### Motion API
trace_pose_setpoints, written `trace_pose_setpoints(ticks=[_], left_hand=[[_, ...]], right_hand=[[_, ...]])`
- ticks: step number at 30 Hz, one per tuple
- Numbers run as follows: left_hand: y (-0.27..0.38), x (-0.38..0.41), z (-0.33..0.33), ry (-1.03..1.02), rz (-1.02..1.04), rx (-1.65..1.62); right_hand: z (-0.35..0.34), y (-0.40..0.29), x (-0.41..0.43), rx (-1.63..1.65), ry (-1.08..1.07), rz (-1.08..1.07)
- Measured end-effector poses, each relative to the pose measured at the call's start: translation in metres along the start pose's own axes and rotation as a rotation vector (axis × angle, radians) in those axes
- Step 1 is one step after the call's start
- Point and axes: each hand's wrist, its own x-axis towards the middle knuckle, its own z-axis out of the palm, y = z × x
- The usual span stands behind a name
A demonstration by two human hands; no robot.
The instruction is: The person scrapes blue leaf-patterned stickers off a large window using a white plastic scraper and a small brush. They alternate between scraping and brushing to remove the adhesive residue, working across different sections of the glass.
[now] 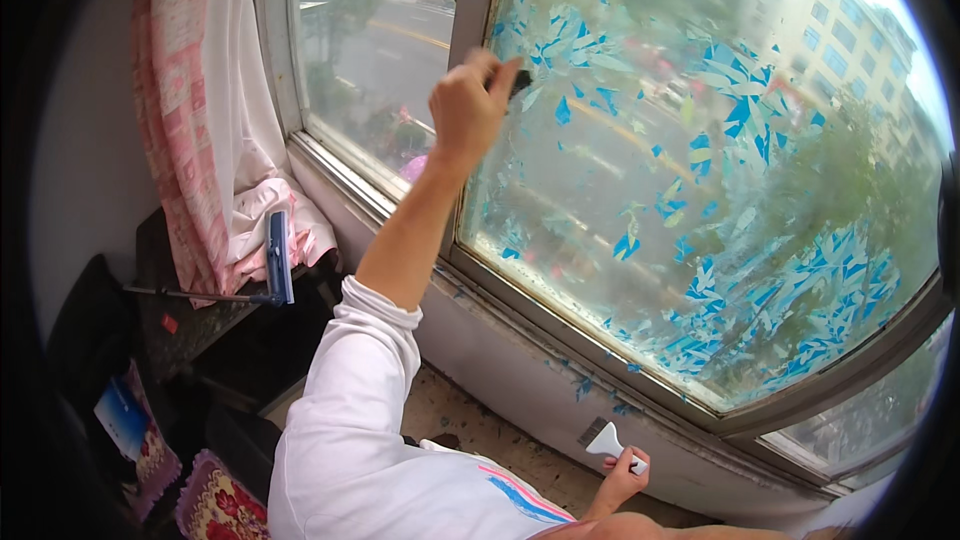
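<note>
My left hand (469, 101) is raised at the left edge of the large window pane (570, 187), closed on a small black tool (520, 82) whose kind I cannot tell. Blue and pale film scraps (750, 120) cling to the glass, thickest at its lower right. Low at the bottom right, my right hand (626, 476) grips the handle of a white brush (609, 441) with dark bristles, held below the window frame and apart from the glass.
A blue-headed window squeegee (277, 259) lies on the dark table (202, 330) at left, beside a bunched pink curtain (180, 112). Film scraps lie on the lower ledge (585, 382). Patterned cushions (221, 499) are at the lower left. The window frame (585, 345) crosses in front.
</note>
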Motion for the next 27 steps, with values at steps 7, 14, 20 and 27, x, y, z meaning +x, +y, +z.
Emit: trace_pose_setpoints(ticks=[7, 14, 20, 27], left_hand=[[-0.022, 0.042, 0.009, -0.025, 0.04, 0.253], [-0.026, 0.03, 0.009, -0.016, 0.047, 0.108], [0.0, -0.151, 0.005, -0.662, 0.559, -0.208], [0.019, -0.31, 0.021, -1.18, 0.521, -0.144]], right_hand=[[-0.013, 0.009, -0.006, -0.004, 0.043, 0.041], [-0.009, -0.016, -0.016, -0.051, 0.07, 0.084], [-0.013, -0.021, -0.027, 0.006, 0.114, 0.113], [-0.025, -0.012, -0.029, 0.002, 0.164, 0.107]])
